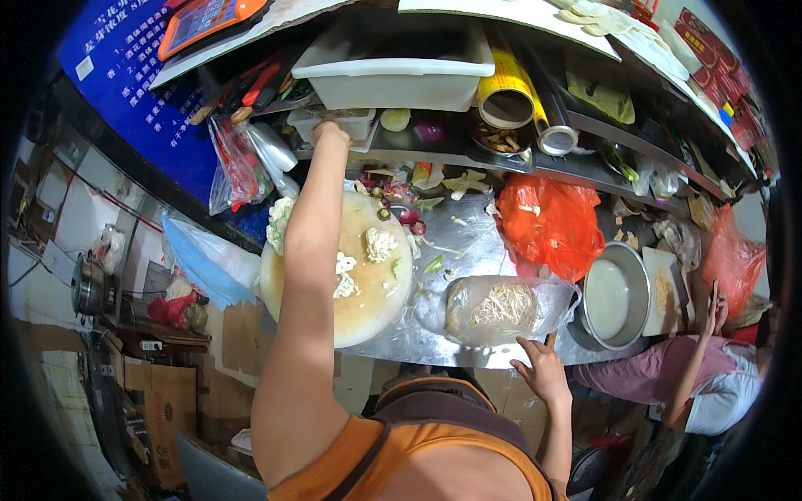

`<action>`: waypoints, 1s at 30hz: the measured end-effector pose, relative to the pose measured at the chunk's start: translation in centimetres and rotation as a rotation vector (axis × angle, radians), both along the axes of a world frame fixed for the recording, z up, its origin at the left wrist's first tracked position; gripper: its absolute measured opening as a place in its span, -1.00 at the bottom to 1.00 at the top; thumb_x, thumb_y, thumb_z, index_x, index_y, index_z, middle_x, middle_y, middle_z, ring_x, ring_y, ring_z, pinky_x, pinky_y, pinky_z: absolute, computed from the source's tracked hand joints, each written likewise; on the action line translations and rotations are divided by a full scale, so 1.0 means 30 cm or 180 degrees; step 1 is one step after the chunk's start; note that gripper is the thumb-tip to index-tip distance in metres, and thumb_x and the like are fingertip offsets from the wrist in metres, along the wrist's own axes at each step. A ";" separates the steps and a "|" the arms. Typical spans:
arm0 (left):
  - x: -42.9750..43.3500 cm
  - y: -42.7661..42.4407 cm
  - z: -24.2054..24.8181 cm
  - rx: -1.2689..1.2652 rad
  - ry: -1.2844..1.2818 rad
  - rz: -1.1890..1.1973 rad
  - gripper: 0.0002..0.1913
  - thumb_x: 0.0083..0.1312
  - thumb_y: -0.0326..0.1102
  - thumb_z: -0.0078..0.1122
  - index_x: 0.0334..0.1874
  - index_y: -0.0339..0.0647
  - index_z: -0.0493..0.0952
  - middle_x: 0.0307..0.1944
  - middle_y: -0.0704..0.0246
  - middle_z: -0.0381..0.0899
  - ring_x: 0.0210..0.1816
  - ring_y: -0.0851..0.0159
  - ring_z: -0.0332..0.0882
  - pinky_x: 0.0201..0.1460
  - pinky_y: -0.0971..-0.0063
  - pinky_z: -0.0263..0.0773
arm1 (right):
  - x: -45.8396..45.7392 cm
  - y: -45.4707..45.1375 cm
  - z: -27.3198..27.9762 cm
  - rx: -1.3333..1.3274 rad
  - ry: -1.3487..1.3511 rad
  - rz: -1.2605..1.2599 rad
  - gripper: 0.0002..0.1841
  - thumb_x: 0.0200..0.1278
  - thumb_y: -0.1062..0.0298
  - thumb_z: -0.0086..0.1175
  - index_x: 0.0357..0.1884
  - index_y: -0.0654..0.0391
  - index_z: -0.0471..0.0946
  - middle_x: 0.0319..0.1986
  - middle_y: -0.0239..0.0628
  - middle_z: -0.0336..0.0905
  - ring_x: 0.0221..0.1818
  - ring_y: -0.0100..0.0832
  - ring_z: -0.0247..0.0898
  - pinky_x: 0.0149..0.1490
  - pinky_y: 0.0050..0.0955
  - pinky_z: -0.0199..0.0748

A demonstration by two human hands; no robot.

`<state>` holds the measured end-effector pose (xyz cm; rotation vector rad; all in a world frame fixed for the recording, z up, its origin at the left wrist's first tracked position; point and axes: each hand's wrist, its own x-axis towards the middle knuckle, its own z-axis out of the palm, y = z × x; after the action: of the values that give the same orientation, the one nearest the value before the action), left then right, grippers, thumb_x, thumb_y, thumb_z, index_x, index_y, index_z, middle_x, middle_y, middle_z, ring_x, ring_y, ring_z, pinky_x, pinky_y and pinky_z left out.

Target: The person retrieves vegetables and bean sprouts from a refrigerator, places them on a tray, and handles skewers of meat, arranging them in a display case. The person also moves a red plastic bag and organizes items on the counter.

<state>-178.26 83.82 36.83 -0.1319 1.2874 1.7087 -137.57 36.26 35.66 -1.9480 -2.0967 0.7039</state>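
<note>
My left hand [330, 133] reaches up to the shelf and touches the front rim of a small translucent plastic tub [360, 127]. Its fingertips are hidden, so its grip cannot be made out. Beneath that arm lies a round cutting board [376, 300] with cauliflower florets [381, 244] on it; a larger cauliflower piece [279, 216] rests at its left edge. My right hand [544, 371] is at the counter's front edge, fingers spread and holding nothing. Just beyond its fingertips sits a clear plastic bag of bean sprouts [501, 307].
Onion scraps [410, 219] litter the steel counter [463, 232] behind the board. To the right are a red plastic bag [551, 219] and a metal pot of cloudy liquid [608, 300]. A large white bin [391, 81] occupies the shelf. Another person [683, 376] sits at far right.
</note>
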 end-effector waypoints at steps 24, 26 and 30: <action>0.127 -1.293 0.045 0.0937 0.0012 -0.4484 -0.54 0.28 -0.44 0.15 0.22 -0.35 0.30 0.10 0.21 0.49 0.09 0.23 0.52 0.14 0.21 0.48 | 0.031 0.043 0.082 -0.0984 0.4133 -0.1390 -0.09 0.05 0.15 0.21 0.45 0.11 0.03 0.25 -0.14 0.24 0.30 -0.21 0.16 0.24 -0.24 0.35; 0.226 -1.265 0.040 0.0980 -0.0007 -0.4844 -0.51 0.28 -0.36 0.23 0.22 -0.32 0.31 0.12 0.28 0.46 0.07 0.33 0.51 0.05 0.33 0.52 | 0.090 -0.101 0.076 -0.0665 0.4276 -0.2149 -0.13 0.00 0.23 0.15 0.42 0.14 0.09 0.15 -0.11 0.32 0.11 -0.25 0.38 0.06 -0.27 0.50; 0.430 -1.195 -0.037 0.0902 0.1248 -0.4232 -0.38 0.33 -0.06 0.20 0.30 -0.28 0.22 0.27 0.23 0.27 0.16 0.37 0.33 0.14 0.38 0.30 | 0.217 -0.413 0.091 0.0560 0.4043 -0.3791 -0.38 0.03 0.19 0.13 0.18 0.20 0.36 -0.06 -0.17 0.45 -0.05 -0.25 0.43 -0.01 -0.29 0.43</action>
<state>-165.36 47.96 35.73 1.0441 0.9541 0.7077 -131.07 23.86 38.38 -1.4915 -0.1706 0.9465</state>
